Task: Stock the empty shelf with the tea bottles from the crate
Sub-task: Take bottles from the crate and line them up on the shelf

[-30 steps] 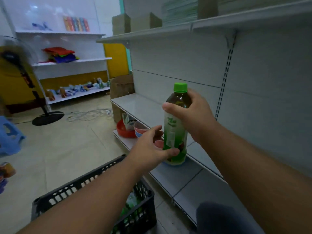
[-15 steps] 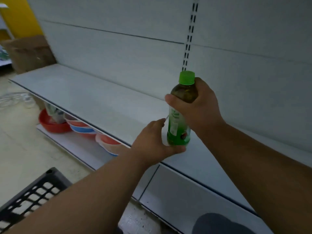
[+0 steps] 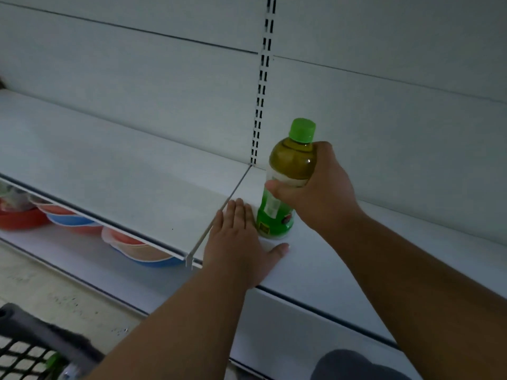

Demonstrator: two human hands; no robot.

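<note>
A tea bottle (image 3: 288,171) with a green cap and green label stands upright on the white shelf (image 3: 123,171), just right of the seam between two shelf boards. My right hand (image 3: 321,193) grips the bottle around its middle. My left hand (image 3: 241,242) lies flat and open on the shelf, palm down, right beside the bottle's base on its left. The black crate (image 3: 30,344) shows only as a corner at the bottom left, with a bit of green inside.
Below the shelf, a lower board holds stacked red and blue bowls (image 3: 137,248) at the left. A slotted upright (image 3: 263,78) runs up the white back panel behind the bottle. Pale floor lies at the lower left.
The bottle came down from mid-air onto the shelf, still in my right hand. My left hand let go of its base and now rests flat on the shelf.
</note>
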